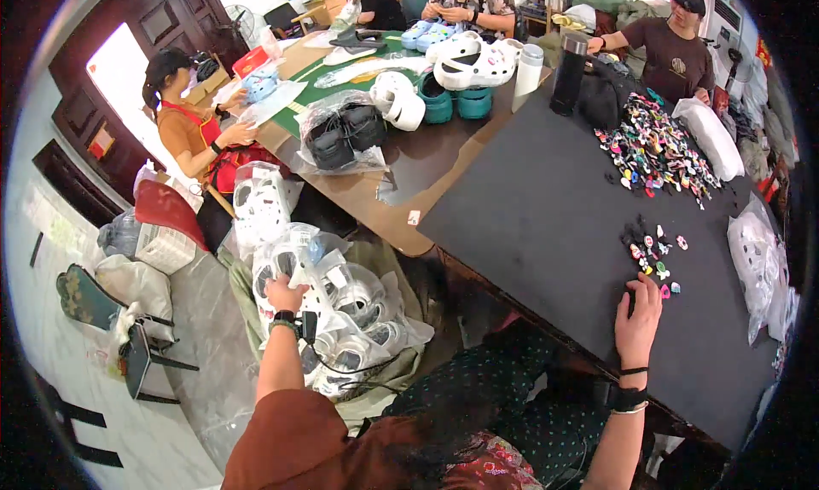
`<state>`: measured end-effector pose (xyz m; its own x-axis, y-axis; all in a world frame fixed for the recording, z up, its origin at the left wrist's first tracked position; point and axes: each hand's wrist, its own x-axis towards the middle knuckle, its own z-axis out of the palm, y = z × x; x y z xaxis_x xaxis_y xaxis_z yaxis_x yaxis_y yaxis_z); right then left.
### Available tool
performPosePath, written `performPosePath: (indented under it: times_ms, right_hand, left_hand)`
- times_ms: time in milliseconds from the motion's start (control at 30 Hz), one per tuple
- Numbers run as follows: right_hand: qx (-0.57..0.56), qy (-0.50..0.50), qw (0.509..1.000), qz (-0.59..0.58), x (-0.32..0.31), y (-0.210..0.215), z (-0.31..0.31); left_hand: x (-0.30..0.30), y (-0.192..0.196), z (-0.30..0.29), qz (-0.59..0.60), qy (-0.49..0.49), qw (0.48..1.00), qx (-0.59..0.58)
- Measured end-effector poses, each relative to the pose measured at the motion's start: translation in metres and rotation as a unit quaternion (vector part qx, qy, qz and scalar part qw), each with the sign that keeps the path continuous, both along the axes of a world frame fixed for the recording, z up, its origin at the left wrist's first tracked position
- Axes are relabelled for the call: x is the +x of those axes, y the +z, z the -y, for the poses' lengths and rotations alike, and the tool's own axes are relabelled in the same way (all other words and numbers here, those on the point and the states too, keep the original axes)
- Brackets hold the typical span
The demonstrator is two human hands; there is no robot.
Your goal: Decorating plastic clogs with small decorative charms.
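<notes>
My left hand (286, 295) reaches down to the left into a heap of white clogs (363, 295) in clear plastic bags, its fingers curled on a bagged white clog (290, 255). Part of its fingertips is hidden against the white shoe and plastic. My right hand (638, 324) lies on the black tabletop (529, 221), fingers stretched out and nothing in them. Just beyond its fingertips is a small cluster of colourful shoe charms (653, 249), with a few strays (665, 291) beside the fingers.
A large heap of charms (657, 149) lies farther back, near a dark tumbler (568, 74) and a white bag (710, 139). Bagged white clogs (758, 264) sit at the right edge. Teal clogs (454, 99) and bagged black shoes (343, 134) stand on the adjoining table. Several people work around.
</notes>
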<state>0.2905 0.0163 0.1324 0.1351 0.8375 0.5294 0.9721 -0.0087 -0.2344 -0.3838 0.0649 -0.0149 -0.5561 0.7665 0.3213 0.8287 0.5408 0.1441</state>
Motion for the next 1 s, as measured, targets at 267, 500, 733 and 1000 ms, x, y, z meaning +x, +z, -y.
performPosePath:
  times_ms: [267, 500, 733, 1000]
  right_hand:
    - [0.005, -0.015, 1.0, -0.009, 0.008, 0.0, 0.005]
    - [0.063, 0.017, 0.997, -0.051, -0.004, 0.001, -0.009]
    - [0.09, -0.004, 0.995, -0.052, 0.011, -0.002, 0.003]
    - [0.092, 0.0, 0.991, -0.094, 0.003, -0.004, 0.007]
  left_hand:
    - [0.023, 0.103, -0.007, 0.21, -0.101, 0.95, 0.21]
    - [0.075, 0.236, -0.031, 0.184, -0.306, 0.892, 0.278]
    - [0.257, 0.316, -0.052, 0.061, -0.525, 0.816, 0.233]
    - [0.39, 0.275, -0.041, 0.129, -0.73, 0.661, 0.116]
